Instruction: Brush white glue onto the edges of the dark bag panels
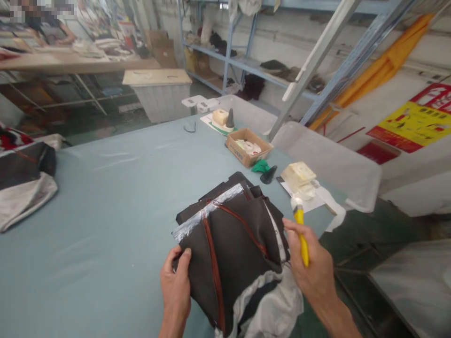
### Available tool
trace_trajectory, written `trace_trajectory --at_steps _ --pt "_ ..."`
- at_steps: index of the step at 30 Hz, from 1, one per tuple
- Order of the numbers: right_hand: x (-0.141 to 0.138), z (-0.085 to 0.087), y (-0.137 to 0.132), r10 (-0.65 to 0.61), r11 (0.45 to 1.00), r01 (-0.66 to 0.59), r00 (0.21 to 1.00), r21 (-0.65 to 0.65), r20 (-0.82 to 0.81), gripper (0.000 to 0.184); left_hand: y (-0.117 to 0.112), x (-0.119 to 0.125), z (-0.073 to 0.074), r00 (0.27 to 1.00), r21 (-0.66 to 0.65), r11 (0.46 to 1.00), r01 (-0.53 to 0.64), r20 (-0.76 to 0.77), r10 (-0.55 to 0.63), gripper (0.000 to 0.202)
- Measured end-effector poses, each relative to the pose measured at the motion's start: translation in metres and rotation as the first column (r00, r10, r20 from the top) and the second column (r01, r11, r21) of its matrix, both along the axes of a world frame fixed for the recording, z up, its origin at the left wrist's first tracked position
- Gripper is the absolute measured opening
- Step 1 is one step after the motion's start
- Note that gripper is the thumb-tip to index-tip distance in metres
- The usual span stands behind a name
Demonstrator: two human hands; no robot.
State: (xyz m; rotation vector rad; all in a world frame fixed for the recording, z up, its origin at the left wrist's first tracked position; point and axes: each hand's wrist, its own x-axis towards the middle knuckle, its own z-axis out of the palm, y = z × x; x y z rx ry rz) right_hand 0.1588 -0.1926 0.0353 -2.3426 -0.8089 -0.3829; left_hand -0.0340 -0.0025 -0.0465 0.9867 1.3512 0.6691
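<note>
Take the dark fabric piece (243, 234) as the clock's centre: it lies nearest on the table (105, 211), pale cloth (271, 305) bunched at six o'clock. At eight, the left hand (176, 277) pinches its edge, thumb on top. Between three and four, the right hand (312, 263) is closed round a yellow-handled brush (302, 234), fingertips by the piece's right edge. Toward eleven, the band (190, 226) along the far edge wears streaky white over most of its length — that coat looks largely done. The dark layers (239, 179) just beyond look bare; whether any coating is left to add cannot be told. The brush's pale tip points toward a pale block (299, 176) at two. Farther, near twelve, stand a cardboard box (239, 154) and blue shelving (229, 44); between ten and eleven, a co-worker (52, 30).
</note>
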Motion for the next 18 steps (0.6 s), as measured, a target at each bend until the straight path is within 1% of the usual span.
trace_trajectory --at_steps 2,4,6,8,11,12,14,16,17,18 --pt "-0.004 -0.014 0.001 -0.041 0.996 0.041 0.999 -0.082 -0.001 0.043 -0.001 -0.002 0.002 1.000 0.009 1.000 -0.011 -0.014 0.011 0.063" --pt "-0.008 -0.024 0.003 -0.035 0.992 0.034 0.999 -0.120 0.000 0.045 -0.003 -0.003 0.006 0.999 0.028 0.999 -0.023 -0.026 0.024 0.068" --pt "-0.007 -0.029 0.003 -0.007 0.995 0.008 1.000 -0.098 0.010 0.039 -0.007 -0.005 0.013 0.999 0.025 0.999 -0.023 -0.042 0.024 0.076" --pt "-0.001 -0.034 0.003 -0.003 0.998 0.004 1.000 -0.057 0.017 0.034 -0.016 -0.007 0.020 0.996 0.023 1.000 -0.017 -0.092 0.019 0.081" --pt "0.012 -0.039 0.001 -0.009 1.000 0.009 1.000 -0.014 0.013 0.033 -0.037 -0.015 0.027 0.983 0.070 0.997 0.014 -0.182 -0.001 0.075" --pt "0.015 -0.040 0.001 0.008 1.000 -0.008 1.000 0.000 0.011 0.031 -0.048 -0.019 0.026 0.979 0.070 0.997 0.029 -0.201 -0.014 0.071" --pt "0.018 -0.040 -0.002 0.056 0.998 -0.057 0.998 0.030 0.011 0.029 -0.072 -0.029 0.022 0.971 0.021 0.998 0.053 -0.235 -0.047 0.067" --pt "0.016 -0.039 -0.009 0.094 0.994 -0.094 0.996 0.057 0.005 0.030 -0.099 -0.039 0.012 0.962 -0.036 0.998 0.057 -0.264 -0.065 0.066" --pt "0.015 -0.041 -0.013 0.101 0.992 -0.101 0.995 0.082 0.002 0.032 -0.111 -0.043 0.005 0.965 -0.025 0.999 0.047 -0.257 -0.052 0.067" --pt "0.014 -0.044 -0.017 0.101 0.992 -0.098 0.994 0.079 -0.036 0.036 -0.122 -0.047 -0.003 0.971 -0.008 1.000 0.029 -0.236 -0.031 0.067"
